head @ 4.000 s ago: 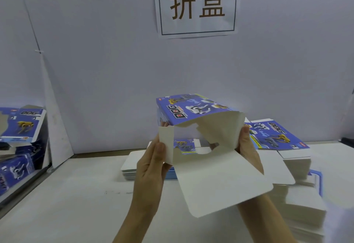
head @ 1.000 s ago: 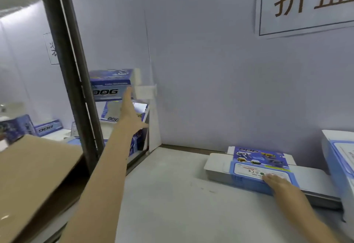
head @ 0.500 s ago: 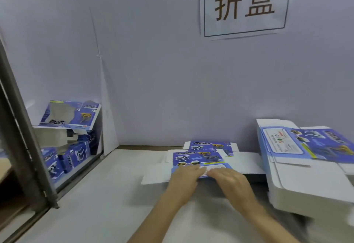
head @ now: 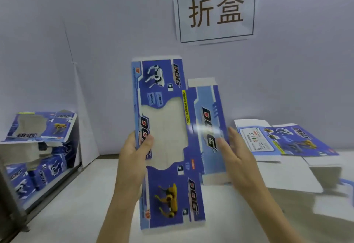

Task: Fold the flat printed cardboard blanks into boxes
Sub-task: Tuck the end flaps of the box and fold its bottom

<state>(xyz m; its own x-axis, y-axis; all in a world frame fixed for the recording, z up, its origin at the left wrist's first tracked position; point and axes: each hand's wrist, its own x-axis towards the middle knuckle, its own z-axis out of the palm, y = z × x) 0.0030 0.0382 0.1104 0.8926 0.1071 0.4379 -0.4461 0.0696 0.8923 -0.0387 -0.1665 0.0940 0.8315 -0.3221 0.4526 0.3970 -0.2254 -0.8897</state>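
The left hand (head: 134, 152) pinches the left edge of a flat cardboard blank (head: 168, 143), holding it upright above the table (head: 76, 204), while the right hand (head: 235, 152), fingers straight, nears its right panel, probably to start folding.

The right hand (head: 234, 154) is motion-blurred, so whether its fingers touch the cardboard blank (head: 168, 143) is unclear. The left hand (head: 134, 152) hides part of the blank's left edge. The far-right stack of blanks (head: 287, 143) is smeared.
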